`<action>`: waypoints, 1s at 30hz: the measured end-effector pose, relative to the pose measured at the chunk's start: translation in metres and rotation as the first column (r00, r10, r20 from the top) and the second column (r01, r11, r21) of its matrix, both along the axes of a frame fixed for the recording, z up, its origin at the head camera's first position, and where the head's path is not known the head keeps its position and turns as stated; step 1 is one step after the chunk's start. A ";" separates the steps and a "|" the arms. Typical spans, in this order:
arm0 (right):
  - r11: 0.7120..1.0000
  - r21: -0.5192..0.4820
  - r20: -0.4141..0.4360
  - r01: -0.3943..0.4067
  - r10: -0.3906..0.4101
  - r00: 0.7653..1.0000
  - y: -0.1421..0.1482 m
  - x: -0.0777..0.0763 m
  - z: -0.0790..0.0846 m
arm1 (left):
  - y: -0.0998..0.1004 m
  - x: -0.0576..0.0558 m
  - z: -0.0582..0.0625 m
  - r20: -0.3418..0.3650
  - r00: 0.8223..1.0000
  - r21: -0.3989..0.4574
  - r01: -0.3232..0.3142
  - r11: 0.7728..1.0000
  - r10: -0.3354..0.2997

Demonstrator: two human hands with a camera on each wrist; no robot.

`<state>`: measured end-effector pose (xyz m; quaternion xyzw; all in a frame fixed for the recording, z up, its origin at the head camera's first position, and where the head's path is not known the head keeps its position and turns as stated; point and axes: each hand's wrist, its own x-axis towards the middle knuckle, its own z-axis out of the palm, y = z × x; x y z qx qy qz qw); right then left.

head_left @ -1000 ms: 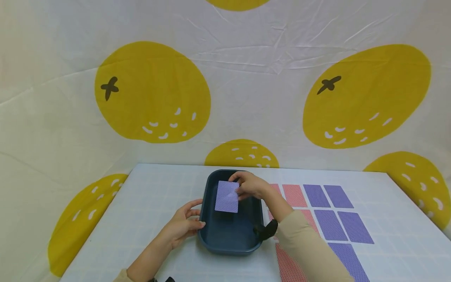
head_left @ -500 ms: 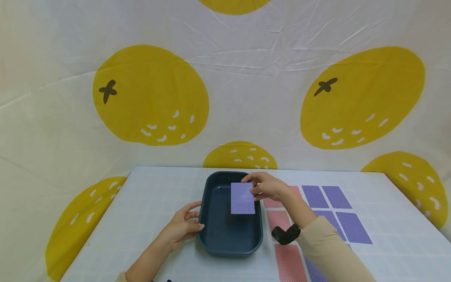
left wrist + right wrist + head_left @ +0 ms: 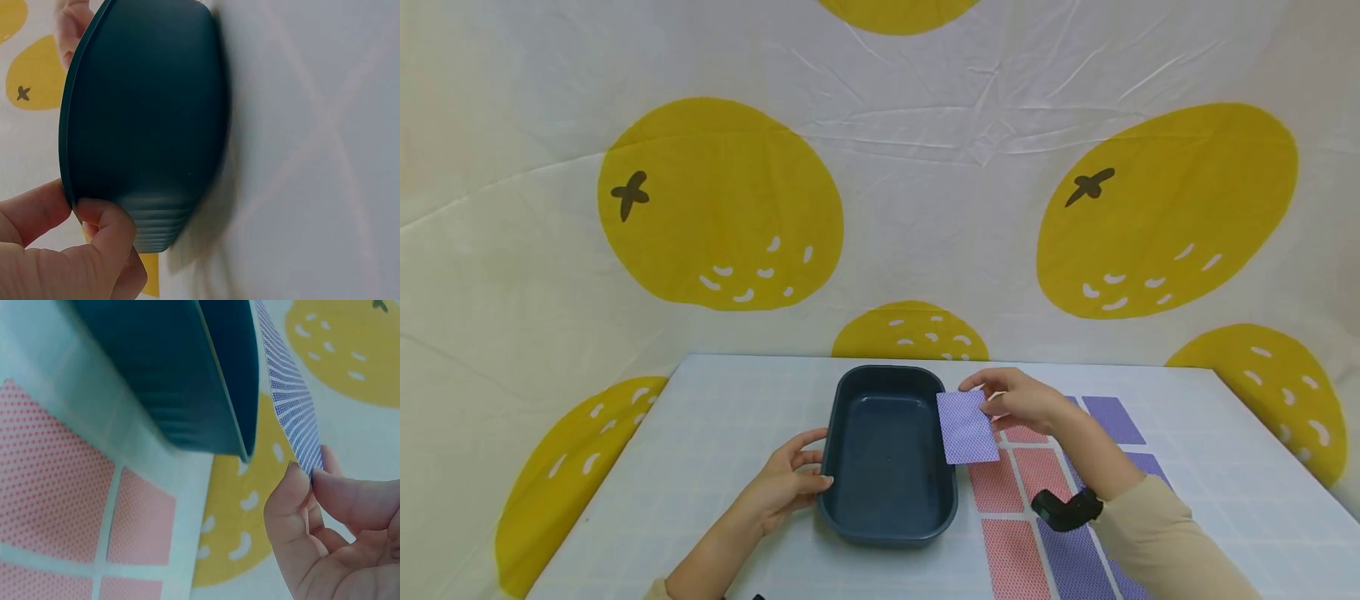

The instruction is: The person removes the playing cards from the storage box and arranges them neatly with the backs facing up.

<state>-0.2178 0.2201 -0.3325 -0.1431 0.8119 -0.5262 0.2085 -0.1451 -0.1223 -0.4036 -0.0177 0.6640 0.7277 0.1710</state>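
My left hand (image 3: 786, 479) pinches the left rim of a deep, dark blue plastic tray (image 3: 887, 475). In the left wrist view, the thumb and fingers of the left hand (image 3: 75, 250) meet at the rim of the tray (image 3: 144, 94). Held up just past the tray's right rim is a playing card (image 3: 967, 429) with a purple patterned back. My right hand (image 3: 1018, 398) pinches it at its upper right. Seen from the right wrist, the card (image 3: 290, 400) hangs from thumb and fingers, apart from the tray; its face is hidden.
Red-backed cards (image 3: 1015, 550) and purple-backed cards (image 3: 1078, 558) lie in rows on the white table (image 3: 700, 417), right of the tray. My right forearm covers some. A cloth (image 3: 925, 208) printed with yellow fruit stands behind the table.
The right hand has carried the purple-backed card rightward, from above the tray to past its right rim. My left hand and the tray have stayed in place.
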 end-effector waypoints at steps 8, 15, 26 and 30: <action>0.999 0.039 -0.017 0.011 -0.010 1.000 0.034 0.013 0.006 | 0.001 -0.002 0.002 -0.006 1.000 -0.013 -0.008 1.000 0.008; 0.998 0.039 -0.007 -0.048 0.048 0.999 0.068 0.027 0.008 | -0.001 -0.001 0.001 -0.009 1.000 -0.021 -0.008 1.000 0.008; 0.993 0.075 0.056 -0.088 0.084 0.995 0.123 0.051 -0.006 | -0.003 0.000 -0.002 -0.016 1.000 0.011 0.026 1.000 -0.026; 0.993 0.060 0.111 -0.106 0.099 0.989 0.141 0.060 -0.017 | -0.005 0.001 -0.003 -0.032 0.998 0.050 0.063 0.997 -0.061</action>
